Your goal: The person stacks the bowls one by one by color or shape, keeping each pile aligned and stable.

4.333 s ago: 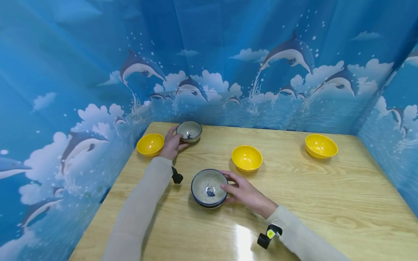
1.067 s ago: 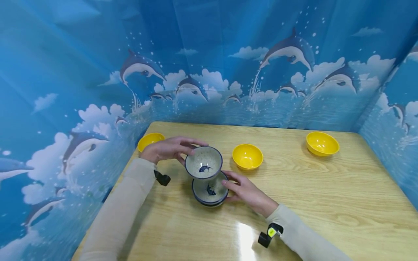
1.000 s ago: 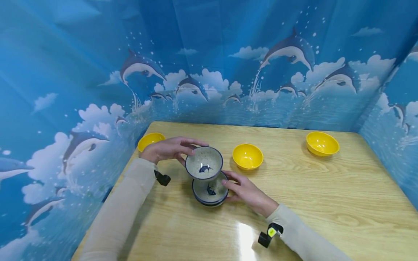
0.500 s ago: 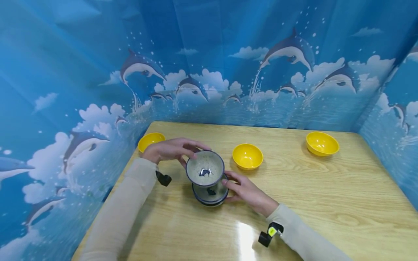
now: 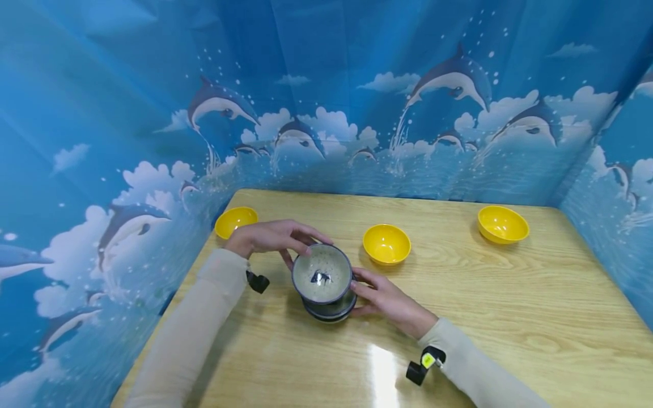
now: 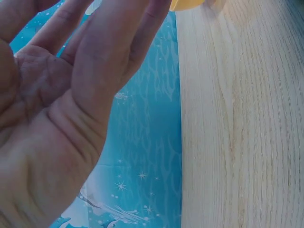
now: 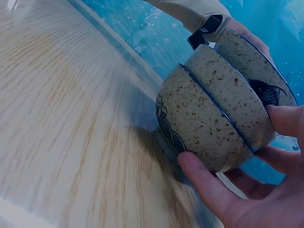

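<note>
My left hand [image 5: 275,237] grips the rim of a grey speckled bowl [image 5: 320,272] with a dark blue rim and a blue fish inside. That bowl is tilted right above a stack of two matching bowls [image 5: 334,310]; whether it touches them I cannot tell. My right hand [image 5: 390,303] holds the stack from the right, thumb near the rim. In the right wrist view, the lower bowl [image 7: 190,111] stands on the table with the second bowl [image 7: 228,85] nested in it, fingers against their sides. The left wrist view shows the left hand [image 6: 61,104] but not its bowl.
On the wooden table [image 5: 459,317] stand three yellow bowls: a left bowl [image 5: 236,220] partly behind the left hand, a middle bowl [image 5: 386,245] just beyond the stack, and a right bowl [image 5: 502,225] near the back. A dolphin-printed curtain [image 5: 326,102] borders the table.
The left hand took the speckled bowl from the back left, brought it forward to the stack and has since lowered it. The right hand stays at the stack.
</note>
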{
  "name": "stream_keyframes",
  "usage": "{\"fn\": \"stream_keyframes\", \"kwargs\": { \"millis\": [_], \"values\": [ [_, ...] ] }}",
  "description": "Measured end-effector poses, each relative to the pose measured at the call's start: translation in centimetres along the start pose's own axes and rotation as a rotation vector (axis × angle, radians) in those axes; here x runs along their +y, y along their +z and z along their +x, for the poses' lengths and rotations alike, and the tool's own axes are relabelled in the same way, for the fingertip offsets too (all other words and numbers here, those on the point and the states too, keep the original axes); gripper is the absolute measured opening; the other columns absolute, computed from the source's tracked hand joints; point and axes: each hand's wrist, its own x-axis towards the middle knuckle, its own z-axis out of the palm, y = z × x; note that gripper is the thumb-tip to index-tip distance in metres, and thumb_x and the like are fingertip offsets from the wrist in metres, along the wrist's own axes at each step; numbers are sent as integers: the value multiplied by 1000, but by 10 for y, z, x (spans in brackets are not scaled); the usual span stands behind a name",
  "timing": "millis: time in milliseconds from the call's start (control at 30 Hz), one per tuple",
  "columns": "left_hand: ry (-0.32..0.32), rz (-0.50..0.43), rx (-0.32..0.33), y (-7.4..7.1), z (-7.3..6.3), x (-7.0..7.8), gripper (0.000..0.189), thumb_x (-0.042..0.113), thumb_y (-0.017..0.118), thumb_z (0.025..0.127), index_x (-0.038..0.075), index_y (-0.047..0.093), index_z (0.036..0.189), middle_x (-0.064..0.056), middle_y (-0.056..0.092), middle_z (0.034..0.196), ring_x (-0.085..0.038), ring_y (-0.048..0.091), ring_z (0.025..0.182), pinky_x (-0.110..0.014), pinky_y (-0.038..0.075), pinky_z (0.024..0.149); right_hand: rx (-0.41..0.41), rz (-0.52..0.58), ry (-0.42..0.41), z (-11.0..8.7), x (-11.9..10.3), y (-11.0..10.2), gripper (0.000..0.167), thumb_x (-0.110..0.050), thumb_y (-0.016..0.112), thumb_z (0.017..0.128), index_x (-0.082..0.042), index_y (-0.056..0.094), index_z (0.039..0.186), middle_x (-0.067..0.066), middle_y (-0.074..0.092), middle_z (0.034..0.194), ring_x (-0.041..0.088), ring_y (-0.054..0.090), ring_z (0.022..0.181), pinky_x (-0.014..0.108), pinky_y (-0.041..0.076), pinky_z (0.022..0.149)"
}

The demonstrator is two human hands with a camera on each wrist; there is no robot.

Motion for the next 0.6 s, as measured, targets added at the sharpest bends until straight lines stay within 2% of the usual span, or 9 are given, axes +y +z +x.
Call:
{"fn": "stream_keyframes", "kwargs": {
  "millis": [300,600],
  "values": [
    [-2,-3,-19,4,5,0,49,22,71,106,24,63,155,-5,65,155,-28,65,132,-51,69,88,-88,72,22,-1,4,-11,70,-30,53,117,-7,21,174,22,21,180,39,54,149,50,56,116],
    [4,26,-27,8,5,4,53,19,71,104,21,61,156,-5,62,156,-29,62,134,-49,69,88,-114,120,9,1,8,-15,70,-25,52,117,-8,18,175,21,15,182,43,47,154,54,54,118]
  ]
}}
